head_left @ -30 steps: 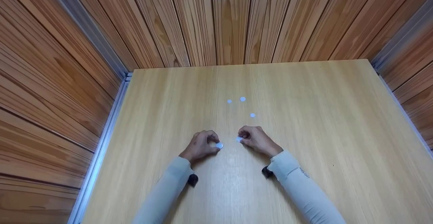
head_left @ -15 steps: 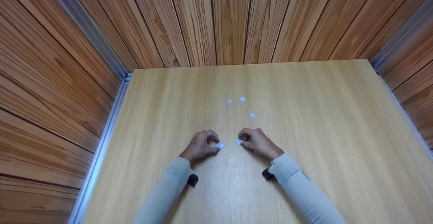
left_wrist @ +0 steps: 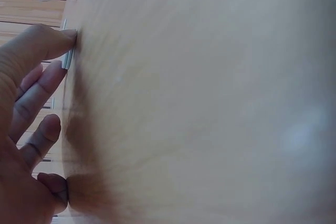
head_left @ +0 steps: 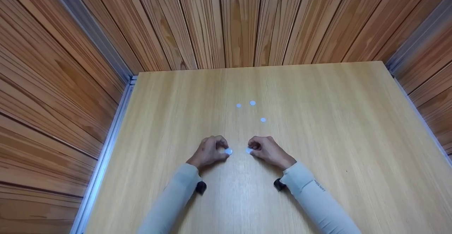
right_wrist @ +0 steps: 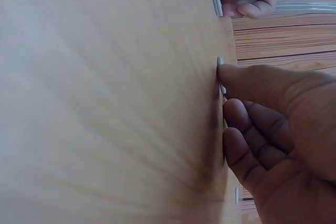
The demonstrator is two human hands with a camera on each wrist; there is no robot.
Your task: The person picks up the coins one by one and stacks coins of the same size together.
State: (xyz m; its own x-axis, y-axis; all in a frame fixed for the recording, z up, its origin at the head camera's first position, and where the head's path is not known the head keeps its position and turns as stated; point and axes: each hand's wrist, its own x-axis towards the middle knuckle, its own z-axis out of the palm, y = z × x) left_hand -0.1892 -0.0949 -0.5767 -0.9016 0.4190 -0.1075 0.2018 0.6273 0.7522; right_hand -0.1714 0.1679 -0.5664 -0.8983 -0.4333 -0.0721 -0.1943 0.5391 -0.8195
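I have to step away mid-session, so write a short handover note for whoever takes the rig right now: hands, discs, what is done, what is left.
Left hand: fingers curled, pinching a small white disc at the table surface.
Right hand: fingers curled, pinching a second white disc at the table, close beside the first; the two look apart.
Three loose discs lie farther out on the table: one at, one at, one at.
Done: two discs are near the table's front, one in each hand.
Left, as a guess: the three far discs are untouched.
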